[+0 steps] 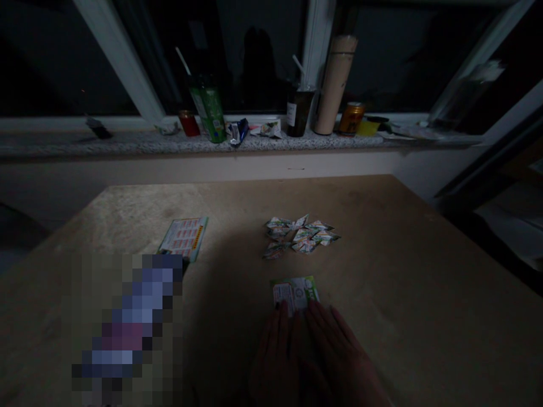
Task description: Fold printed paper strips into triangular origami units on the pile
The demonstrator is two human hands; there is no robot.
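Observation:
A small printed sheet of paper, white with a green edge, lies flat on the table in front of me. My left hand rests on its near left part, fingers stretched out. Beside it, my right hand lies with straight fingers over the sheet's near right corner. Both palms face down, and the sheet's near part is hidden under the fingers. Just beyond it sits a loose group of several small folded paper pieces, pointed and printed in like colours.
On the left lies a printed card or stack of sheets, beside a blurred-out bluish area. Along the granite windowsill stand a green cup, a dark cup with a straw, a tall tumbler and an orange can.

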